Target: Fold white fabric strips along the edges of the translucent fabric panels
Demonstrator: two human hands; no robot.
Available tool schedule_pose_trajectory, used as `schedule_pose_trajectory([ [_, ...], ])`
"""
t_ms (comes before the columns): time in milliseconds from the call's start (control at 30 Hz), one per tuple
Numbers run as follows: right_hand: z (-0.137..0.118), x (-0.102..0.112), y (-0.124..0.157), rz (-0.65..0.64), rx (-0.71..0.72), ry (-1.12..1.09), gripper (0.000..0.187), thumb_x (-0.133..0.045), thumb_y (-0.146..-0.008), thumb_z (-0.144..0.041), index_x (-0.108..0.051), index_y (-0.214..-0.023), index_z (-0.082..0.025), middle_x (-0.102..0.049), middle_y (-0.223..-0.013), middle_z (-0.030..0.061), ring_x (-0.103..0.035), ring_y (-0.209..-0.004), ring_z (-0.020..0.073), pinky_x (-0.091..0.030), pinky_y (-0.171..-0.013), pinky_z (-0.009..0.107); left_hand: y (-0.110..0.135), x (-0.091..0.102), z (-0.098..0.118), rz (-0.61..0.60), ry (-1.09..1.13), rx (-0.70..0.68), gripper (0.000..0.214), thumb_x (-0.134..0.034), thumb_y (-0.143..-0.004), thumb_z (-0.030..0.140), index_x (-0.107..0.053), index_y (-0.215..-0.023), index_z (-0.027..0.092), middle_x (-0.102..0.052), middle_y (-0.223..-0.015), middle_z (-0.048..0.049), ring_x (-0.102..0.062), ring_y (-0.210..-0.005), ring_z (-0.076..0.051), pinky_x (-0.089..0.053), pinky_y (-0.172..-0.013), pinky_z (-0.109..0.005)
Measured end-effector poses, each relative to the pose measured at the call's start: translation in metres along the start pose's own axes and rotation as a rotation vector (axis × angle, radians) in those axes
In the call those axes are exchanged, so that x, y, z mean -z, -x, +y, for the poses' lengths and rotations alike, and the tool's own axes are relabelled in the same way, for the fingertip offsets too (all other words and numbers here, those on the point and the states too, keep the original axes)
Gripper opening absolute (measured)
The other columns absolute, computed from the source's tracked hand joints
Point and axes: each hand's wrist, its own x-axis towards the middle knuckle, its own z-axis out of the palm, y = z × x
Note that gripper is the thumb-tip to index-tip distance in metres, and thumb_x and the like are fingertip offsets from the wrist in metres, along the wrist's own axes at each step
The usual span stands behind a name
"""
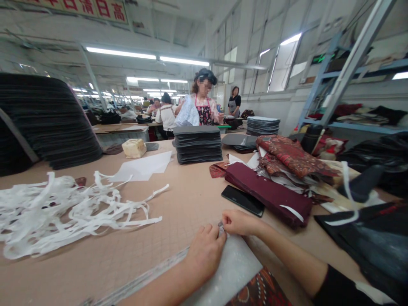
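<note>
Corner detail unclear: left hand [205, 255] and right hand [239, 222] crowd the tip of the pale grey flat sheet [229, 267]. Right pinches that tip, narrow. Left grip: cannot tell, knuckles cover it. Sheet lies on the tan table [191, 191], matte, overlapping dark red patterned fabric [261, 291]; both cut off at frame bottom.

A sheet [232, 263] is lying at the near edge of the surface [191, 195], with the left grip [204, 255] resting on it and the right grip [239, 223] seemingly pinching its far corner. A phone [242, 200] is lying just behind, a folded cloth [267, 193] sitting just to its right. Strips [63, 208] are sprawling at left; a stack of pads [197, 144] is standing farther back.
</note>
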Motion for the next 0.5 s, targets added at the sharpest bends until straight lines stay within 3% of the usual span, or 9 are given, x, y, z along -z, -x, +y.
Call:
schedule_pose_trajectory([
  [167,0.002,-0.001,0.005,-0.010,-0.041,-0.050,0.008,-0.049,-0.076,-0.011,-0.054,-0.075,-0.017,-0.050,-0.056,-0.0066,-0.044,-0.047,0.0085,-0.028,-0.045,0.019,0.001,0.006,-0.002,-0.035,0.057,0.039,0.025,-0.038,-0.089,0.019,-0.057,-0.106,0.021,-0.057,-0.095,-0.0054,-0.050,-0.088,-0.022,-0.040,-0.078,-0.034],
  [267,0.003,-0.005,0.008,0.028,-0.032,-0.068,0.006,-0.058,-0.072,-0.015,-0.053,-0.075,-0.017,-0.051,-0.058,-0.0062,-0.046,-0.052,0.0097,-0.028,-0.047,0.019,0.016,0.017,-0.010,-0.096,0.136,0.087,0.022,-0.041,-0.086,0.019,-0.058,-0.100,0.022,-0.057,-0.094,-0.0045,-0.051,-0.088,-0.021,-0.039,-0.078,-0.032],
  [500,0.003,-0.009,0.003,0.154,0.016,-0.122,0.012,-0.051,-0.074,-0.014,-0.050,-0.063,-0.018,-0.052,-0.058,-0.0032,-0.048,-0.060,0.0128,-0.030,-0.054,0.023,0.108,0.054,-0.056,-0.332,0.242,0.424,0.013,-0.050,-0.067,0.018,-0.057,-0.078,0.018,-0.060,-0.081,-0.0016,-0.051,-0.076,-0.018,-0.037,-0.068,-0.028],
])
